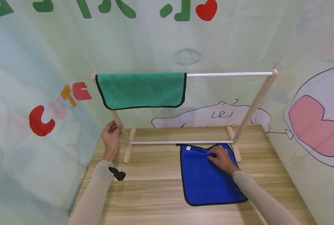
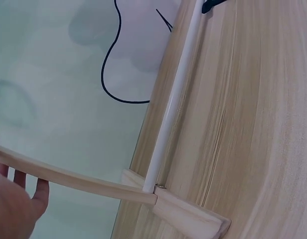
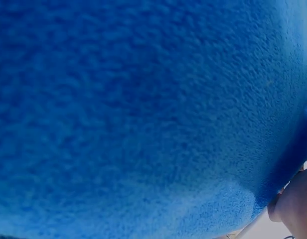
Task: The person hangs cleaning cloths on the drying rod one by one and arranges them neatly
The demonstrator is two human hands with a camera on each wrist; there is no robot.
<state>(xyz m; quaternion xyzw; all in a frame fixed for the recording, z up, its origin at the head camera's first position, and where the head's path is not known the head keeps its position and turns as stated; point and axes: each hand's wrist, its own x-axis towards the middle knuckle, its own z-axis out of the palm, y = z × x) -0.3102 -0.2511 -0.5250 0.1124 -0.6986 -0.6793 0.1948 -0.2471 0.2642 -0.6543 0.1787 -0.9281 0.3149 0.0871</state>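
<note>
A wooden drying rack (image 1: 252,109) with white rods stands on the table. Its left post (image 2: 78,179) is held by my left hand (image 1: 112,137), fingers behind it and the thumb partly cut off in the left wrist view. Over the left part of the top rod hangs a green towel (image 1: 141,90) with black edging. A blue towel (image 1: 203,178), also black-edged and with a white tag, lies spread in front of the rack's right side. My right hand (image 1: 222,158) pinches it near its far edge, where the cloth creases. Blue cloth fills most of the right wrist view.
A white lower rod (image 1: 181,142) joins the rack's two wooden feet. Printed cloth walls enclose the wood-grain table (image 1: 150,200) at the back and both sides. A small black device (image 1: 117,173) is on my left wrist.
</note>
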